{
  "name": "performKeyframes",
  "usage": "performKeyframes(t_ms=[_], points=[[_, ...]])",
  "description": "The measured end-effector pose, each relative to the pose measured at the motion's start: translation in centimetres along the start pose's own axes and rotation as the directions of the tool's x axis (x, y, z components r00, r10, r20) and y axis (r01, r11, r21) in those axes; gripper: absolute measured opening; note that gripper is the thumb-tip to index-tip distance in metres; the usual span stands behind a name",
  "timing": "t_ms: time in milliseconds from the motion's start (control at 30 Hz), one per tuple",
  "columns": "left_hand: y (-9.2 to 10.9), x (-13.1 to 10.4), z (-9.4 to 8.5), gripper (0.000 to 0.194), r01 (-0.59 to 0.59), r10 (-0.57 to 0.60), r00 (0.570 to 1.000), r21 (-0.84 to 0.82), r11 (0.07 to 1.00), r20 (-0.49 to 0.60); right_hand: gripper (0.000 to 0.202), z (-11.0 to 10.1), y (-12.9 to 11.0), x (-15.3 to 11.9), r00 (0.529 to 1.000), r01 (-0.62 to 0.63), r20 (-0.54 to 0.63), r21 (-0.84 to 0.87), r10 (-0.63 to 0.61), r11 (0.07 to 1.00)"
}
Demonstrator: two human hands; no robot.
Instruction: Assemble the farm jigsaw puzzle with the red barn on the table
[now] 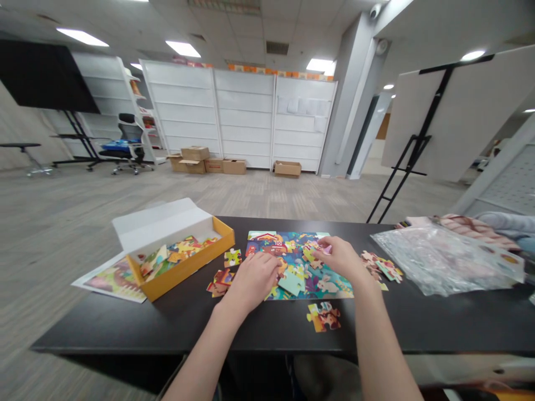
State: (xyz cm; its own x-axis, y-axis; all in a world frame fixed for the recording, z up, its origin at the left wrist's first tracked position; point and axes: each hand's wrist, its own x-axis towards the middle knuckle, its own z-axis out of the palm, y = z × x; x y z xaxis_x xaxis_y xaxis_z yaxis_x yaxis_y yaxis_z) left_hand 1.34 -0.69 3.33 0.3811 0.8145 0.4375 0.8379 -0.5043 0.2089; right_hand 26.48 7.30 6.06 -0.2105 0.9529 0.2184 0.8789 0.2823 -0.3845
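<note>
Lying between left hand (259, 274) and right hand (339, 257), puzzle pieces (292, 282).

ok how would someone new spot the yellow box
Find the black table. On it, left of the left hand, stands the box. Unlike the flat printed sheet by it, it has yellow walls, a raised white flap and puzzle pieces inside.
</note>
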Motion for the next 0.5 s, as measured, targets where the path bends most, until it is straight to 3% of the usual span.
performKeyframes(t_ms=[133,300,500], points=[[-0.2,0.1,0.3,0.017,-0.006,0.007,0.999,0.019,1.0,-0.034,0.056,2.1,-0.6,0.0,0.999,-0.022,0.029,-0.056,0.024,0.998],[-0.3,0.1,0.1,0.018,0.016,-0.015,0.999,0.018,1.0,-0.042,0.034,1.0,-0.6,-0.8,0.986,-0.052,0.155,-0.098,0.067,0.994],[-0.3,-0.1,-0.5,0.017,0.052,-0.052,0.997,-0.003,0.999,-0.055,0.03,-0.8,1.3,-1.9,0.98,-0.068,0.177,-0.129,0.091,0.989]])
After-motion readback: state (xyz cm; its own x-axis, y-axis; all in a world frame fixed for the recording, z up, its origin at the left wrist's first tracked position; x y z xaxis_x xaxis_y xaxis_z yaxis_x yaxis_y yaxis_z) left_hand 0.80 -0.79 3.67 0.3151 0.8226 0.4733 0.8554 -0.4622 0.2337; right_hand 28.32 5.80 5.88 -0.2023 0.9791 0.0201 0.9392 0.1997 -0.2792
